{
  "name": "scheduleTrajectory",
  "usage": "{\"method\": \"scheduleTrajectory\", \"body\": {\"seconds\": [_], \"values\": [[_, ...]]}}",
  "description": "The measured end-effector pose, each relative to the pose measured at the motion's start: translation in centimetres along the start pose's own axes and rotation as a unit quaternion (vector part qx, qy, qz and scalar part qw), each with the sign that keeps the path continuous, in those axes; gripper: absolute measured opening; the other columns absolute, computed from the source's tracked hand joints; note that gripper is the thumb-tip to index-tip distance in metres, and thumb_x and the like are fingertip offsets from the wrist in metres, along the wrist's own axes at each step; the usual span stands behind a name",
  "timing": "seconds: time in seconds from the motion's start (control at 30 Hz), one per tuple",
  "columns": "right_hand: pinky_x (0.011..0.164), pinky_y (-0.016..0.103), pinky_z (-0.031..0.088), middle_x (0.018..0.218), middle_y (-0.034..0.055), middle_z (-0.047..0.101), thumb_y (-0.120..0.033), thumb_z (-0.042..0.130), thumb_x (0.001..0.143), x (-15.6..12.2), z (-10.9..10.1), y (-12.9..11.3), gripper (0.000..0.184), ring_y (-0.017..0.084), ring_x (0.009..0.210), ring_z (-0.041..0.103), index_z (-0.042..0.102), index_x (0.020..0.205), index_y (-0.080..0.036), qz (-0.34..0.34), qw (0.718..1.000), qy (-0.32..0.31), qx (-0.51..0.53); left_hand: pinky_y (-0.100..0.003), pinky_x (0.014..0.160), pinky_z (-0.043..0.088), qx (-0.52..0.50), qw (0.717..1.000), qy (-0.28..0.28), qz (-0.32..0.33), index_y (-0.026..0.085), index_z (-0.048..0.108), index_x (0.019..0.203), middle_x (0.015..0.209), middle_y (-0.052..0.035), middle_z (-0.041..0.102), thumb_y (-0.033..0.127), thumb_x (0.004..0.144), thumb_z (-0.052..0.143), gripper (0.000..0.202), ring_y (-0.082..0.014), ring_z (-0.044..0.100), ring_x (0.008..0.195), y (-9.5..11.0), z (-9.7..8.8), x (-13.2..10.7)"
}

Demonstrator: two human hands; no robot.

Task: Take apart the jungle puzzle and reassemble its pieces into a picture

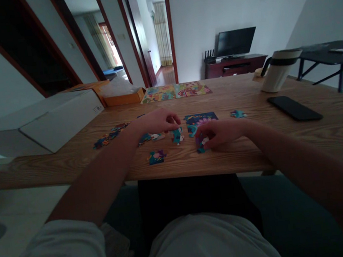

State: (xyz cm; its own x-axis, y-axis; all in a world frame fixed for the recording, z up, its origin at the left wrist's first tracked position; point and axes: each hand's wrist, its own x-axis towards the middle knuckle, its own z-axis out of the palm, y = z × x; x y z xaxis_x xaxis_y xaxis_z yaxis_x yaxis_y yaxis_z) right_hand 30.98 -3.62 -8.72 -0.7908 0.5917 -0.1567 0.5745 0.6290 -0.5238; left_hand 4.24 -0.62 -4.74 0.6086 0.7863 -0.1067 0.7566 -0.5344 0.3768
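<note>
- Pale shirt front (202,246) — nearest me
- Left hand (154,121) — fingers curled beside teal jigsaw piece (177,136), grip I cannot tell
- Right hand (219,135) — fingers grasping purple jigsaw piece (200,145) on wooden table (241,153)

Nothing here can be read clearly. A small label (97,109) near the right end of the white cardboard box (60,122) seems to carry print, but it is too small and dim to make out.
</note>
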Motion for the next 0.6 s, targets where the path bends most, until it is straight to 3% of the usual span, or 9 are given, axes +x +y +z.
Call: {"method": "scheduleTrajectory", "body": {"seconds": [0.3,0.47,0.6], "values": [[0.073,0.029,0.049,0.1,0.0067,0.073,-0.039,0.065,0.09,-0.1,0.3,0.0,0.03,0.02,0.084,0.064,0.073,0.112,-0.02,0.011,1.0,0.012,-0.01,-0.03,0.079,0.05,0.06,0.983,0.135,-0.107,0.018,0.075,0.116,0.099,-0.0072,0.076,0.043,0.088,0.058,0.041,-0.0187,0.067,0.085,-4.3,-4.7,-4.2],[0.073,0.029,0.049,0.098,0.0063,0.073,-0.04,0.064,0.091,-0.2,0.3,0.1,0.03,0.019,0.082,0.065,0.073,0.112,-0.021,0.013,1.0,-0.002,0.005,-0.028,0.074,0.051,0.064,0.971,0.15,-0.174,0.02,0.074,0.118,0.096,-0.0061,0.076,0.045,0.087,0.057,0.044,-0.0184,0.066,0.08,-6.0,-5.1,-6.2],[0.071,0.029,0.048,0.097,0.006,0.072,-0.04,0.067,0.089,-0.2,0.2,0.2,0.033,0.019,0.081,0.063,0.072,0.114,-0.02,0.004,1.0,0.007,0.01,-0.028,0.076,0.051,0.08,0.974,0.136,-0.162,0.02,0.076,0.116,0.098,-0.006,0.076,0.043,0.086,0.056,0.043,-0.0185,0.066,0.081,-6.0,-4.5,-6.3]]}}
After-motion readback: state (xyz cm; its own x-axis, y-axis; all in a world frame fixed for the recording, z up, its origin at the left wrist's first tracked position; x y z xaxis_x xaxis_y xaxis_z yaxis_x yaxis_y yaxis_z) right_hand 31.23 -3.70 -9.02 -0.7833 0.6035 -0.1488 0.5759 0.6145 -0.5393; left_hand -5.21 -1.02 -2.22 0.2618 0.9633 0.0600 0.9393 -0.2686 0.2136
